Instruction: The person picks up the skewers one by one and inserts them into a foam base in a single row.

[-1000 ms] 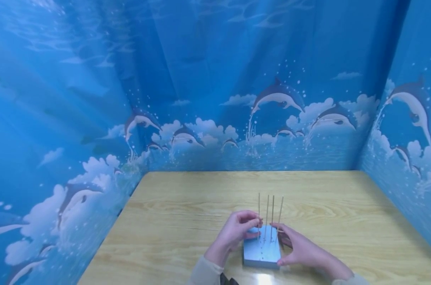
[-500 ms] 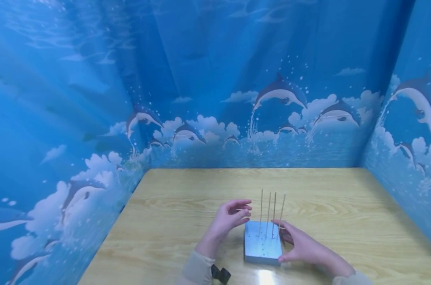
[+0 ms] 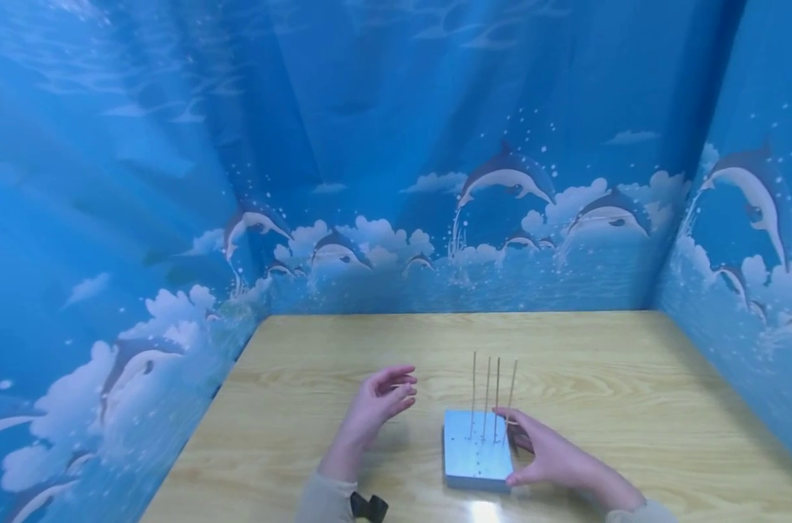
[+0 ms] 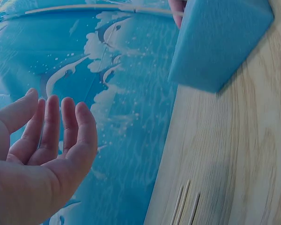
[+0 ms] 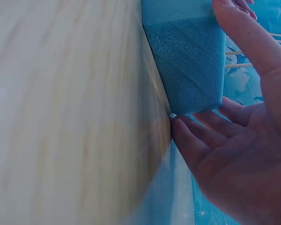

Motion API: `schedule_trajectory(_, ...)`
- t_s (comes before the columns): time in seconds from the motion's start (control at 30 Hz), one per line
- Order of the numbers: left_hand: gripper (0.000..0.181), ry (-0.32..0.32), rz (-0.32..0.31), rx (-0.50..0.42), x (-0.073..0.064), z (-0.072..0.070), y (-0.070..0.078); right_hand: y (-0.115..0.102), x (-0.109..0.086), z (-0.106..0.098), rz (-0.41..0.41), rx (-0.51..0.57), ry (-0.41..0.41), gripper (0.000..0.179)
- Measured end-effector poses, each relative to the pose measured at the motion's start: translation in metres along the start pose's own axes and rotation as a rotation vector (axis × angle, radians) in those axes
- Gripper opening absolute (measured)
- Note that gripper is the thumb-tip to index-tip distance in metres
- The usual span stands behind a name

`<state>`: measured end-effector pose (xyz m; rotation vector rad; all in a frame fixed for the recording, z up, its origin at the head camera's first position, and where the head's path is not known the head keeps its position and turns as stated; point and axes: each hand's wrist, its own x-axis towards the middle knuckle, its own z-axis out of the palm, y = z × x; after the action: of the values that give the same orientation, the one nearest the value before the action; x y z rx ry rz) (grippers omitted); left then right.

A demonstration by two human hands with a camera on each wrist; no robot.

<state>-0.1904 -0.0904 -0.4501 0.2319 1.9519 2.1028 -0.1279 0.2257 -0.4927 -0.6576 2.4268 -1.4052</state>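
Note:
A light blue foam block (image 3: 469,461) with small holes in its top lies on the table. Several thin wooden sticks (image 3: 498,396) stand in its far half, most nearly upright, the rightmost leaning right. My right hand (image 3: 553,454) grips the block's right side, thumb at the near corner and fingers at the far one. The right wrist view shows fingertips (image 5: 189,133) against the block's lower edge. Left of the block and apart from it, my left hand (image 3: 373,407) hovers over the table with fingers loosely bent, holding nothing.
Loose sticks (image 4: 185,204) lie on the wooden table (image 3: 599,370), seen in the left wrist view. Blue curtains (image 3: 370,181) printed with dolphins enclose the table at the back and sides. A black object (image 3: 370,507) sits at the left wrist.
My left hand has let go of the leftmost upright stick and moved left, away from the block. The right hand stays on the block's right side.

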Motion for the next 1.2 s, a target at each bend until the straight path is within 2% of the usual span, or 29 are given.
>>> schedule_trajectory(0.33, 0.043, 0.028, 0.059, 0.13, -0.006, -0.035, 0.007, -0.003, 0.001, 0.0, 0.046, 0.008, 0.002, 0.116)
schedule_trajectory(0.5, 0.044, 0.06, 0.043, 0.203, -0.005, -0.054, 0.009, -0.003, 0.001, -0.001, 0.048, 0.003, 0.003, 0.117)
schedule_trajectory(0.6, 0.042, 0.067, 0.027, 0.305, -0.003, -0.068, 0.006, -0.001, 0.001, -0.001, 0.042, 0.006, -0.005, 0.116)
schedule_trajectory(0.73, 0.041, 0.054, 0.037, 0.414, 0.001, -0.085, 0.0, 0.001, 0.002, 0.0, 0.034, 0.002, -0.006, 0.114)
schedule_trajectory(0.87, 0.04, 0.042, 0.035, 0.426, 0.004, -0.1, -0.008, 0.002, 0.001, 0.0, 0.027, -0.005, 0.0, 0.113)
schedule_trajectory(0.97, 0.039, 0.042, 0.028, 0.447, 0.004, -0.107, -0.015, 0.003, 0.001, 0.001, 0.017, -0.014, 0.005, 0.113)
schedule_trajectory(1.2, 0.033, 0.073, 0.014, 0.487, 0.001, -0.11, -0.026, 0.003, 0.0, 0.001, 0.003, -0.03, 0.01, 0.114)
